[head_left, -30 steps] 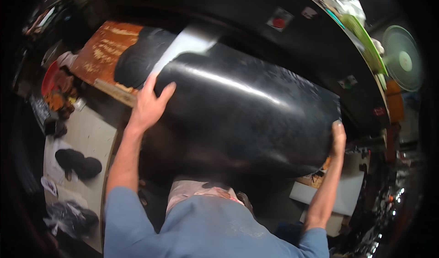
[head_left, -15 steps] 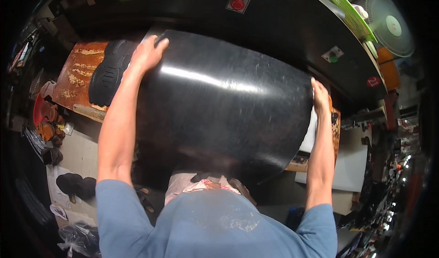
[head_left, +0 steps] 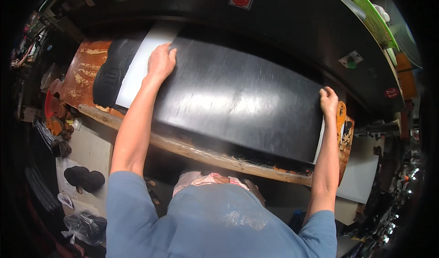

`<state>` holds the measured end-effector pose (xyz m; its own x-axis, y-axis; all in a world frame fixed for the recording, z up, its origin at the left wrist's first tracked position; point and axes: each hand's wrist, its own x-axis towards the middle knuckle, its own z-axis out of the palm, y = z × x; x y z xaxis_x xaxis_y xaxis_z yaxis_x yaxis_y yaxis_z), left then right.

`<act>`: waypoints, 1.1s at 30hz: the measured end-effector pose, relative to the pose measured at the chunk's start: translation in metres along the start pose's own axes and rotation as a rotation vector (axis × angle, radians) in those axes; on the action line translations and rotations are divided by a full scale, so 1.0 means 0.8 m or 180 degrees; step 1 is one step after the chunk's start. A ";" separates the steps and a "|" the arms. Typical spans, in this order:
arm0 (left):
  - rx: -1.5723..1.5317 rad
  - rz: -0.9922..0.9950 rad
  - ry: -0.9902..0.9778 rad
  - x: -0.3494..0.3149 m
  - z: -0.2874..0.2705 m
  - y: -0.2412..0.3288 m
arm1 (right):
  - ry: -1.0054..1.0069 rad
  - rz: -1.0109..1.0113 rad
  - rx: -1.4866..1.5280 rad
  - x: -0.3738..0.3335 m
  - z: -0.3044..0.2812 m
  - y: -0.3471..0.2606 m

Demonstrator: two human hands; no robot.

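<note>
A large, shiny black sheet (head_left: 238, 98) lies over a white board (head_left: 137, 75) on the worktable, under the front of a dark machine. My left hand (head_left: 162, 61) grips its far left edge, fingers curled over the rim. At the far right corner, my right hand (head_left: 328, 101) pinches the sheet between thumb and fingers. The white board shows as a strip beyond the sheet's left side and a sliver at its right. Left of the board lie black sole-shaped pieces (head_left: 109, 73).
The dark machine front (head_left: 292, 38) carries a red button (head_left: 240, 0) and a green button (head_left: 350, 63). A worn wooden edge (head_left: 206, 157) runs along the table's near side. A green basket (head_left: 366, 11) and a fan (head_left: 404, 34) stand far right. Black pieces (head_left: 84, 179) and a plastic bag (head_left: 84, 226) lie left.
The black sheet has moved away from my body and come down flat, baring the wooden edge and the white board's left strip. Both hands still hold its sides.
</note>
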<state>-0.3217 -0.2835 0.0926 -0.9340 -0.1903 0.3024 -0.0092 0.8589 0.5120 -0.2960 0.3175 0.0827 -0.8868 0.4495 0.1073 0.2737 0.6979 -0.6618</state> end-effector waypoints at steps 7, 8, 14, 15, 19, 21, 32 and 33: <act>0.0465 0.0969 0.0411 -0.069 0.032 -0.013 | 0.0022 -0.0889 -0.1130 -0.090 0.052 0.018; 0.0400 0.1042 0.0407 -0.069 0.035 -0.017 | 0.0138 -0.1064 -0.1004 -0.093 0.053 0.018; 0.0402 0.0833 0.0122 -0.063 0.039 -0.021 | -0.0060 -0.0725 -0.1325 -0.083 0.051 0.009; 0.0467 0.0860 0.0127 -0.061 0.038 -0.019 | 0.0049 -0.0922 -0.1253 -0.085 0.051 0.010; 0.0611 0.0986 0.0064 -0.077 0.021 -0.003 | 0.0016 -0.0993 -0.1244 -0.085 0.050 0.018; 0.0483 0.0884 -0.0096 -0.101 0.009 0.006 | -0.0011 -0.0976 -0.1214 -0.082 0.049 0.022; 0.0370 0.1097 0.0131 -0.128 0.021 -0.005 | 0.0020 -0.0827 -0.1240 -0.073 0.053 0.018; 0.0376 0.1091 0.0147 -0.126 0.022 -0.004 | 0.0029 -0.0868 -0.1251 -0.072 0.053 0.019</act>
<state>-0.2342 -0.2588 0.0463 -0.8729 0.0993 0.4777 0.2580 0.9249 0.2791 -0.2568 0.2785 0.0353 -0.9430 0.2243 0.2458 0.1530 0.9483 -0.2781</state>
